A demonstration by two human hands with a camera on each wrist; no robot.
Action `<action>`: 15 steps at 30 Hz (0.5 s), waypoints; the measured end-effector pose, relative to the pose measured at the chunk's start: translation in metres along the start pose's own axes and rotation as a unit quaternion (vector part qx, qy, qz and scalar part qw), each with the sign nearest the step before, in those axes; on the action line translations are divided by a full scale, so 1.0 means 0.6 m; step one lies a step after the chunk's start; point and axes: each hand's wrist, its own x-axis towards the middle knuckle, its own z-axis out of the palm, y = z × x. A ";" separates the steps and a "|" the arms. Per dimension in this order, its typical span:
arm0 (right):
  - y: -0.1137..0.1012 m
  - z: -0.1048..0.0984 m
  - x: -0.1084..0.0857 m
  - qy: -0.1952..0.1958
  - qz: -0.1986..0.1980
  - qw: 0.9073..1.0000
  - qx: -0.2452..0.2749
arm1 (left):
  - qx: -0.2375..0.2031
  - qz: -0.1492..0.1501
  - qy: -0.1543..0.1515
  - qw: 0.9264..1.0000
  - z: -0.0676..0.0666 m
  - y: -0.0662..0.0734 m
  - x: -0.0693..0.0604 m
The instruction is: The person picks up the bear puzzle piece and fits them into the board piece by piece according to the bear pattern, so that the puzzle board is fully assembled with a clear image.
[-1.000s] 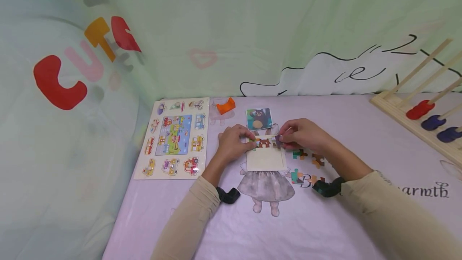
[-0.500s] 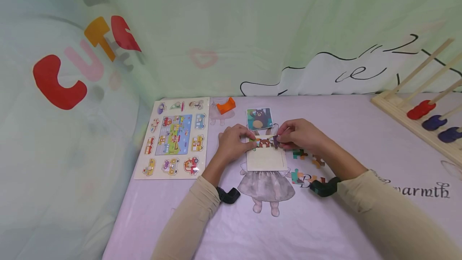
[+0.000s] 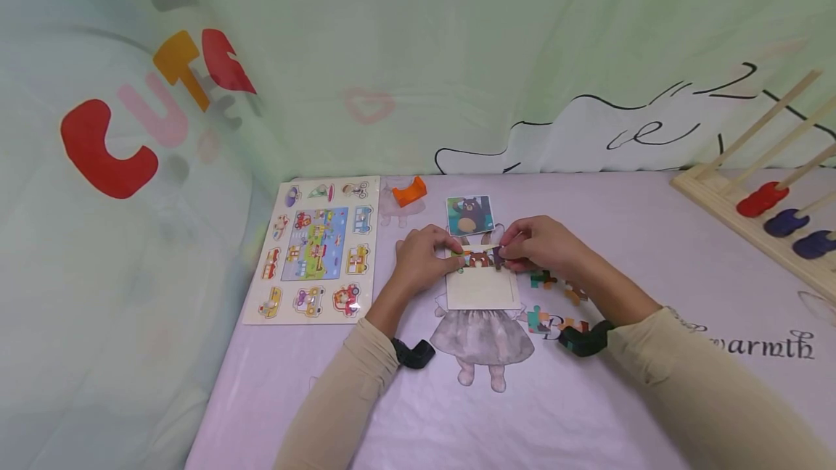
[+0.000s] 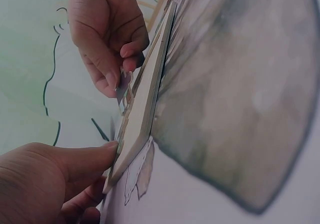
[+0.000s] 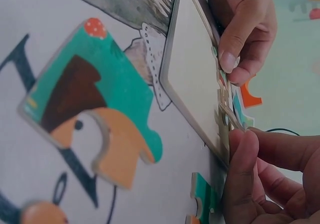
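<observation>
Fingers (image 5: 242, 159) of our right hand (image 3: 542, 244) are drawn together in a tight pinch on one piece (image 5: 231, 115), thumb on one side of it and fingertips on the other. Our left hand (image 3: 421, 256) grips the board (image 3: 482, 292) at its far left corner, thumb on top and fingers closed against the side. We take the step in hand to be fitting this piece into the far row, at its right end. The next move, we judge, calls for tipping it flat, lining its knobs up with its neighbour and pressing lightly, while the left hand steadies the board. The piece looks thin and dark purplish; it stands tilted over the far right part of the board, and we cannot tell whether its lower edge touches. Laid pieces (image 3: 479, 260), brown and orange among them, fill the stretch between our hands, and the near part of the board is bare, pale and smooth. Loose pieces (image 3: 538, 319) in green, orange and brown lie to its right, and a bear card (image 3: 470, 215) lies just beyond its far edge.
</observation>
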 end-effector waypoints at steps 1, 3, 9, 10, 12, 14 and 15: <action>0.000 0.000 0.000 0.001 0.000 1.000 -0.002 | 0.000 0.000 0.000 1.000 0.000 0.000 0.000; 0.000 0.001 0.001 0.003 0.002 1.000 -0.005 | -0.001 0.000 0.000 1.000 0.000 0.000 -0.001; 0.000 0.004 0.003 0.011 0.012 1.000 -0.016 | 0.002 -0.003 -0.002 1.000 0.000 0.001 -0.001; -0.001 0.005 0.003 0.013 0.012 1.000 -0.020 | 0.003 -0.004 -0.002 1.000 -0.001 0.001 0.000; -0.001 0.005 0.004 0.018 0.009 0.999 -0.032 | 0.003 -0.005 -0.003 1.000 -0.001 0.002 -0.001; -0.002 0.006 0.005 0.023 0.002 0.999 -0.048 | 0.003 -0.006 -0.003 1.000 -0.001 0.003 -0.001; -0.002 0.006 0.005 0.025 -0.001 0.998 -0.055 | 0.003 -0.006 -0.003 1.000 -0.002 0.004 -0.002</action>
